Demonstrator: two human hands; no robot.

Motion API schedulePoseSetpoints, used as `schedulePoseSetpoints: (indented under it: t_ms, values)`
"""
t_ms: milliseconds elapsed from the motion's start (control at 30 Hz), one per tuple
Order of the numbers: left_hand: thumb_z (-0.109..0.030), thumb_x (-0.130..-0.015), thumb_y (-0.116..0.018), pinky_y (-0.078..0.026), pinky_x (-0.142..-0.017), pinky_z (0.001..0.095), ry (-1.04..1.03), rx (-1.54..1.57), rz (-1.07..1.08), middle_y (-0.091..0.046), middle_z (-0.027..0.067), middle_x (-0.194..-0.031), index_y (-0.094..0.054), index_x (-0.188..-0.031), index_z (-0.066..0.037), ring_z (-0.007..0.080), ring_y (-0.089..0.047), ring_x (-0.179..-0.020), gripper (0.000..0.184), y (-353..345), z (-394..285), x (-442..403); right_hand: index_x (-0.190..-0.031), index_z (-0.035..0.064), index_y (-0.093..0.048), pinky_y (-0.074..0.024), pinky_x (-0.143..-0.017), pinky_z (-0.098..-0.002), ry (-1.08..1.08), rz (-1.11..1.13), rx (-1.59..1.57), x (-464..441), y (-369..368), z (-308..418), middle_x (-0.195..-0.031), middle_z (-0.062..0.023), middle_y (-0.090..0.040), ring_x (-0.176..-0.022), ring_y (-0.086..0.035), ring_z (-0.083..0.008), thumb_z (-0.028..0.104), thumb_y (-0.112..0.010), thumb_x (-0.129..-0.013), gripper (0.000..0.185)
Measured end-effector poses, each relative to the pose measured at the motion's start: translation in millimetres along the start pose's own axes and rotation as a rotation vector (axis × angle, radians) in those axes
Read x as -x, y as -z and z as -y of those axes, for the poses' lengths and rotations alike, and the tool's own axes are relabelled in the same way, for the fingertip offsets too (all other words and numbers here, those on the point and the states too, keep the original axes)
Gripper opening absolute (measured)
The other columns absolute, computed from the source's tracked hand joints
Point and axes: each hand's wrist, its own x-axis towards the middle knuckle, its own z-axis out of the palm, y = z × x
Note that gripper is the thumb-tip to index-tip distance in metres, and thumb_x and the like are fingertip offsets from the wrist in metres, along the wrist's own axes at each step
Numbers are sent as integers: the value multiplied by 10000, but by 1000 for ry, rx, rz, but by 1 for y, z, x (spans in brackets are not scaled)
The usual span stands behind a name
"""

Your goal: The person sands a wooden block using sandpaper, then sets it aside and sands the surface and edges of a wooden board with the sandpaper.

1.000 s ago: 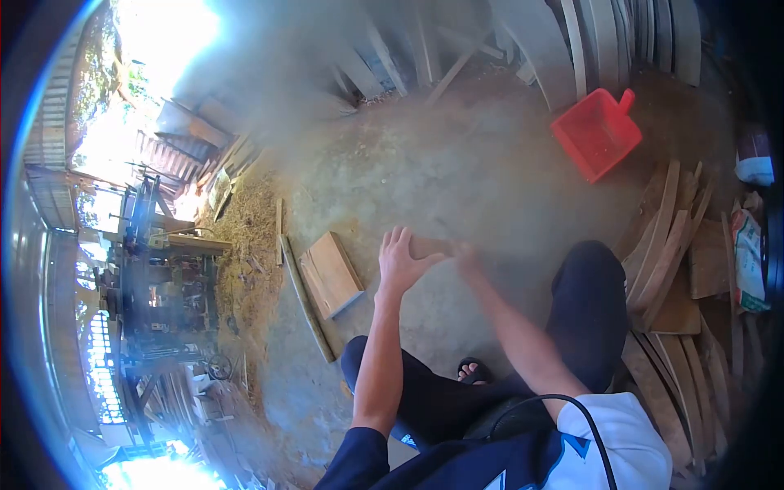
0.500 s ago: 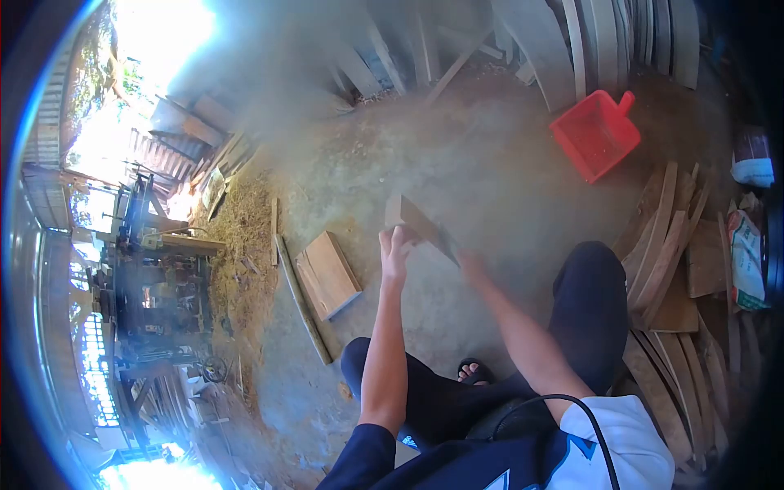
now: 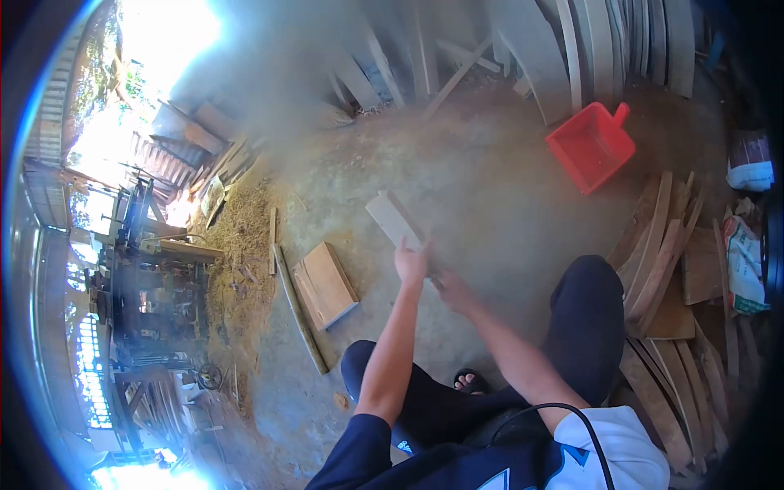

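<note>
Wood pc (image 3: pixel 392 217): held rt of brown board (image 3: pixel 325 286), diagonal.
L hand (image 3: pixel 411 263): fingers closed round pc, rt of board; firm hold likely stops twisting.
R hand (image 3: pixel 456 293): farther rt of board, near pc's lower end; blurred, can't tell finger opening/hold.
Dustpan (image 3: pixel 592 149): red, far rt of board.

held board (image 3: pixel 389 216): pale grey | dustpan (image 3: pixel 592 149): red | floor block (image 3: pixel 325 282): tan | trousers (image 3: pixel 584 318): dark | right sleeve (image 3: pixel 633 451): white
</note>
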Motion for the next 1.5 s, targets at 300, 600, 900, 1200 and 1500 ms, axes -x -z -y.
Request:
schedulePoseSetpoints:
  t_ms: [300, 600, 900, 1200, 1500]
  values:
    - [-657, -626, -813, -415, -1092, 448, 388, -95, -81, -451, 306, -1401, -337, -1451, 72, 411, -483, -1299, 1200, -55, 109, -65, -931, -23, -647, -467, -767, -510, -491, -48, 11, 22, 69, -11, -900, -293, -641, -889, -627, -471, 388, -427, -1006, 472]
    - [-703, -599, -793, -396, -1080, 513, 693, -131, -5, -388, 162, -1509, -331, -1499, -37, 304, -432, -1364, 1211, -124, 54, -2, -901, -52, -650, -466, -733, -493, -602, -148, 9, 64, 108, -21, -864, -291, -655, -830, -631, -460, 367, -465, -1003, 469]
    - [-576, -631, -836, -487, -945, 477, 563, -98, -69, -531, 116, -1304, -511, -1308, -37, 291, -562, -1202, 925, -158, 67, -36, -966, -93, -639, -467, -788, -404, -635, -335, -6, 85, 147, -38, -881, -205, -670, -857, -612, -249, 346, -436, -1035, 489]
    - [-471, -585, -838, -584, -749, 417, 6, -349, -90, -717, 179, -829, -724, -861, 19, 298, -720, -809, 573, 89, 46, -16, -1104, -103, -635, -482, -866, -467, -605, -794, -301, -9, 108, -38, -1041, -301, -675, -972, -644, -430, 349, -391, -1034, 519]
    - [-389, -589, -849, -508, -882, 436, -364, -380, -80, -663, 254, -1080, -484, -1313, 8, 356, -656, -1007, 903, 131, 13, 67, -1017, -64, -667, -483, -823, -477, -813, -635, -209, -5, 76, -30, -959, -280, -684, -919, -645, -445, 311, -406, -1016, 457]
